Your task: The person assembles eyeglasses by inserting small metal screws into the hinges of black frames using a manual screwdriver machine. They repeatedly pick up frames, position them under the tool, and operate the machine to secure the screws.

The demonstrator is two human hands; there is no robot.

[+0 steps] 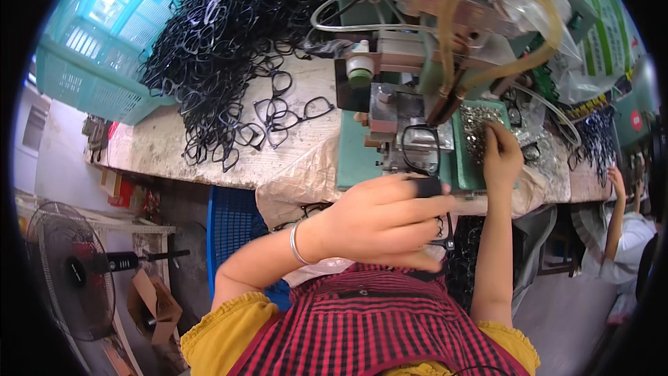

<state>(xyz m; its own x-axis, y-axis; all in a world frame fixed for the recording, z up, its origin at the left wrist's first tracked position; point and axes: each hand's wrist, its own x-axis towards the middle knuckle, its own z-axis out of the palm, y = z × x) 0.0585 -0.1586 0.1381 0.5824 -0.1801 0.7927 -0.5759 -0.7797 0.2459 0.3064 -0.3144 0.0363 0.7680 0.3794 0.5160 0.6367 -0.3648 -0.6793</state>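
My left hand (379, 219), with a silver bangle at its wrist, is closed around a black eyeglass frame (437, 160) in front of the machine. One rim of the frame stands up against the metal fixture (431, 136); another part shows below my fingers. Something black (427, 187) covers one of the fingertips. My right hand (502, 159) reaches into a green tray (467, 174) heaped with small shiny metal parts (479, 125). Its fingers are pinched together at the parts, and whatever lies between them is too small to make out.
A big heap of black eyeglass frames (229, 35) covers the table's left, beside a turquoise crate (97, 63). A yellowish hose (550, 10) loops over the machine. Below are a blue basket (229, 223) and a fan (73, 271). Another person (630, 237) works at far right.
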